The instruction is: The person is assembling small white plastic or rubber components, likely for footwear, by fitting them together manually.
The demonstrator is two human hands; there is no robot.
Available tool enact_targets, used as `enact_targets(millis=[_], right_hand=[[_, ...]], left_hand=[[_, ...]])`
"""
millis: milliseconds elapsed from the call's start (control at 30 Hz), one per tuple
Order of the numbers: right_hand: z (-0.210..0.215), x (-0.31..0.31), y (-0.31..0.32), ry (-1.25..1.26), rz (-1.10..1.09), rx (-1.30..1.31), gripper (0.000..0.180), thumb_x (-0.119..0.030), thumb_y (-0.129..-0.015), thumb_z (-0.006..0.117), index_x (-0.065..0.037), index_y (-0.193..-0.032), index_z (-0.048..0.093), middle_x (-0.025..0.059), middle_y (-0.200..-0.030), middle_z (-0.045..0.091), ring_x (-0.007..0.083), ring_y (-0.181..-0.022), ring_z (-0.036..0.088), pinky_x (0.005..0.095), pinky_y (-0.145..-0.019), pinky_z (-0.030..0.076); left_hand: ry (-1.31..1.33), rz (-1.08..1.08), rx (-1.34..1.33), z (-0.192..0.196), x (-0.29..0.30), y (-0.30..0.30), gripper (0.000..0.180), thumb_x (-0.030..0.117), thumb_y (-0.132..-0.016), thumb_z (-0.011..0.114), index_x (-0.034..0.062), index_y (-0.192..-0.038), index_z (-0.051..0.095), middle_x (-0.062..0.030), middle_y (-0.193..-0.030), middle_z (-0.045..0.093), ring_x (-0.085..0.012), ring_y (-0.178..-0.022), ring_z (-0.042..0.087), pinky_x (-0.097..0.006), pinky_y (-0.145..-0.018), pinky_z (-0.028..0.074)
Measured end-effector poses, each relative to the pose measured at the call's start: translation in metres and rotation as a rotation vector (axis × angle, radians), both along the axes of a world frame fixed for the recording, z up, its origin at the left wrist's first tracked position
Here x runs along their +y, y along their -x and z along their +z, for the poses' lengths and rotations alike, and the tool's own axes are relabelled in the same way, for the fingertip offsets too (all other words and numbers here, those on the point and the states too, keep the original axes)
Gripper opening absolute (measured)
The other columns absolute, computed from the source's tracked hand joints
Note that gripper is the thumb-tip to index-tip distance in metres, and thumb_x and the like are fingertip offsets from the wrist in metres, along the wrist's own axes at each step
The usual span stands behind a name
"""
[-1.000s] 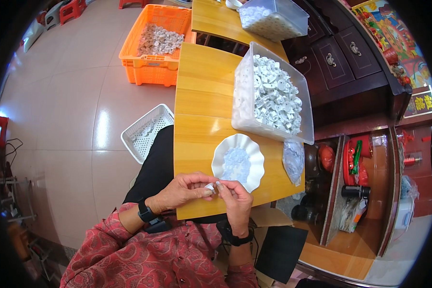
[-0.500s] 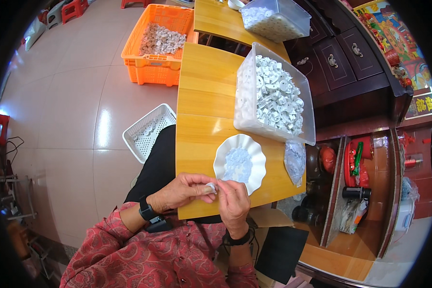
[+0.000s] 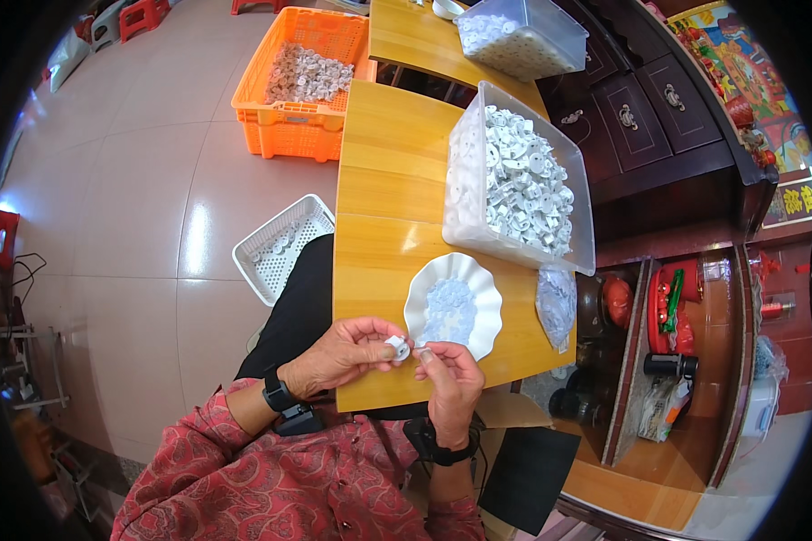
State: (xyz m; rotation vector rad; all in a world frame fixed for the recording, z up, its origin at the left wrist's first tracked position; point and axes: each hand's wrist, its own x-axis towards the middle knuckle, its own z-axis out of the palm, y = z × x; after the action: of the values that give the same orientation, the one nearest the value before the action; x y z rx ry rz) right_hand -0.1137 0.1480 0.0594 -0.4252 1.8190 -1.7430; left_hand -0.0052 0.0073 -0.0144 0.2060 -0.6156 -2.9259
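A small white plastic part is pinched between the thumb and fingers of my left hand, over the table's near edge. Close beside it, my right hand has thumb and fingertips pressed together; whatever they hold is too small to make out. Just beyond my hands stands a white scalloped dish with small pale-blue, thin pieces heaped in its middle. Farther back, a clear plastic bin is filled with many white plastic parts like the held one.
The yellow wooden table carries the dish and bin. A plastic bag lies by its right edge. Left, on the floor, are a white basket and an orange crate with parts. A second clear bin stands far back. Dark cabinets line the right.
My right hand has shifted slightly right, and its fingertips have come away from the white part. My left hand still holds the part, which now shows more fully.
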Motion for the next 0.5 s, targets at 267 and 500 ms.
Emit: enact_targets(millis=[267, 500], right_hand=[[-0.004, -0.002, -0.002, 0.011, 0.018, -0.023, 0.009, 0.002, -0.089, 0.064, 0.004, -0.098, 0.063, 0.0043, -0.087, 0.066, 0.0080, -0.074, 0.059, 0.0210, -0.068, 0.048], [-0.007, -0.002, -0.004, -0.076, 0.049, 0.092, 0.007, 0.002, -0.090, 0.064, 0.003, -0.097, 0.063, 0.0019, -0.087, 0.063, 0.0059, -0.077, 0.057, 0.0189, -0.070, 0.045]], left_hand=[[-0.054, 0.031, -0.061, 0.014, -0.001, 0.003, 0.026, 0.006, -0.095, 0.060, -0.0023, -0.120, 0.058, -0.0137, -0.111, 0.065, -0.0202, -0.095, 0.068, -0.029, -0.086, 0.057], [-0.130, -0.013, -0.006, 0.004, -0.001, 0.003, 0.028, 0.013, -0.098, 0.056, -0.0032, -0.121, 0.055, -0.0146, -0.111, 0.064, -0.0219, -0.098, 0.067, -0.029, -0.085, 0.058]])
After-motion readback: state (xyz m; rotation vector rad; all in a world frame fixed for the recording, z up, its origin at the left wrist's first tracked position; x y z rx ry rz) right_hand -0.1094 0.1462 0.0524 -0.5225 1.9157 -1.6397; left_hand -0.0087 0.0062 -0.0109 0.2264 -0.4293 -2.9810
